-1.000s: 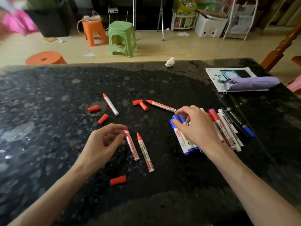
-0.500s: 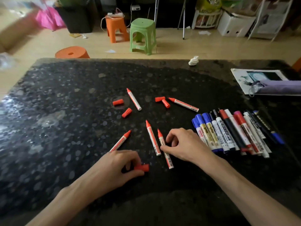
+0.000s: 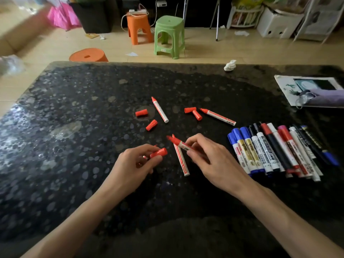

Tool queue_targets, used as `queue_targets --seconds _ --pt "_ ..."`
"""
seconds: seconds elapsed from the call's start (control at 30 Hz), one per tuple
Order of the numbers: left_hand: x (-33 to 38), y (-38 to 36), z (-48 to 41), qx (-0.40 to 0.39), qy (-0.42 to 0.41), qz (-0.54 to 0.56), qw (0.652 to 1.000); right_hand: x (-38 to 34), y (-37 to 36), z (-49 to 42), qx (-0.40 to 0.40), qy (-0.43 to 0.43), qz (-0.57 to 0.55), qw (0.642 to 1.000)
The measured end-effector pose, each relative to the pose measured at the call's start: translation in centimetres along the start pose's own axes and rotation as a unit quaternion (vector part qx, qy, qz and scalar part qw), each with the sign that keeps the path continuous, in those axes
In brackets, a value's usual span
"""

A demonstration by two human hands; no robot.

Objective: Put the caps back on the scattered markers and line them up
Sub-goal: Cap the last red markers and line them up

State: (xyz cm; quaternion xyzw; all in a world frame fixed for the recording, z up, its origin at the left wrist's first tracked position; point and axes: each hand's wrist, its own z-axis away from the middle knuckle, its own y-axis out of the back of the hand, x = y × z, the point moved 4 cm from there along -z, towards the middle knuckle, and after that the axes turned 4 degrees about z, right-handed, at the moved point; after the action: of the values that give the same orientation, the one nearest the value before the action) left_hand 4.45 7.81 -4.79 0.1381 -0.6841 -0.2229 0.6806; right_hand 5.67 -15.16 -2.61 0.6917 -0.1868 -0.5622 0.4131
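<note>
1. A red cap (image 3: 159, 152) is pinched in the grip of the left hand (image 3: 137, 164), between the thumb and curled fingers, over the black speckled bench (image 3: 74, 136).
2. An uncapped red marker (image 3: 178, 142) is held in the closed grip of the right hand (image 3: 210, 161). Its tip is pointed left toward the red cap, near it but apart.
3. A second uncapped marker (image 3: 181, 161) is laid flat on the bench between the two hands, tip pointing away from the person.
4. Farther out, a left marker (image 3: 160, 109) and a right marker (image 3: 217, 116) are left uncapped. A left pair of loose caps (image 3: 141, 112) lies beside the first, and a right pair of loose caps (image 3: 197, 115), touching each other, lies just beside the tip of the second.
5. A row of capped markers (image 3: 275, 151) in blue, black and red is lined up side by side, just right of the right hand.
6. A crumpled tissue (image 3: 230, 65) is seen at the far edge, and a printed sheet (image 3: 284, 84) under a purple pouch (image 3: 327, 97) at the far right.
</note>
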Motion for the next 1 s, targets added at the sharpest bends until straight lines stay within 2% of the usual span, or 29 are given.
queue_targets --seconds 0.23,0.37,0.5,0.77,1.0 --pt "-0.2 0.2 -0.7 -0.003 0.000 0.021 1.000 0.6 0.3 0.0 0.053 0.048 0.041 0.997" --pt "0.5 -0.2 -0.9 -0.009 -0.014 0.015 1.000 0.3 0.2 0.1 0.072 0.076 0.089 0.991" --pt "1.4 -0.7 -0.8 -0.002 -0.047 -0.005 0.999 -0.3 -0.2 0.5 0.077 0.097 0.090 0.988" --pt "2.2 -0.6 -0.4 0.009 -0.133 -0.035 0.990 -1.0 -0.4 1.0 0.095 0.099 0.089 0.987" --pt "2.3 -1.0 0.0 0.006 -0.141 -0.033 0.989 -1.3 -0.9 1.3 0.097 0.077 0.085 0.989"
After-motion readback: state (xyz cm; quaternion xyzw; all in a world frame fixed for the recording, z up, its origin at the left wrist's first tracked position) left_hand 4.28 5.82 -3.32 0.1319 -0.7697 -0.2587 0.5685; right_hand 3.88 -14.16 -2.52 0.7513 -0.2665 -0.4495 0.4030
